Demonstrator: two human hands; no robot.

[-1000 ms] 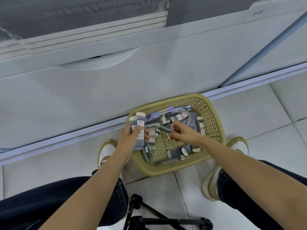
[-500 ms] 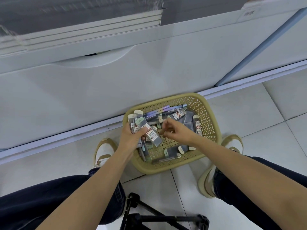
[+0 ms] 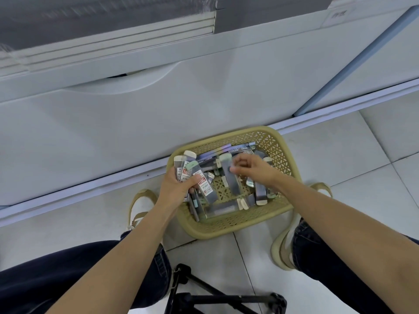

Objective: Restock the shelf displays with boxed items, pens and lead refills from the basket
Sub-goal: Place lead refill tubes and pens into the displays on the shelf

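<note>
Now left hand [image 3: 179,185] fingers [image 3: 192,179] clamp a refill bundle [image 3: 205,185] over the basket [image 3: 226,232], right hand [image 3: 251,168] pinches another refill case [image 3: 232,184] just beside them, best slid in caps-aligned.

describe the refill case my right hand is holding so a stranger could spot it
Find the tan lattice basket on the floor against the white cabinet. Over its middle the right hand pinches one grey lead refill case. Unlike the cases lying flat or bundled in the left hand, it stands nearly upright, mint cap on top.
</note>
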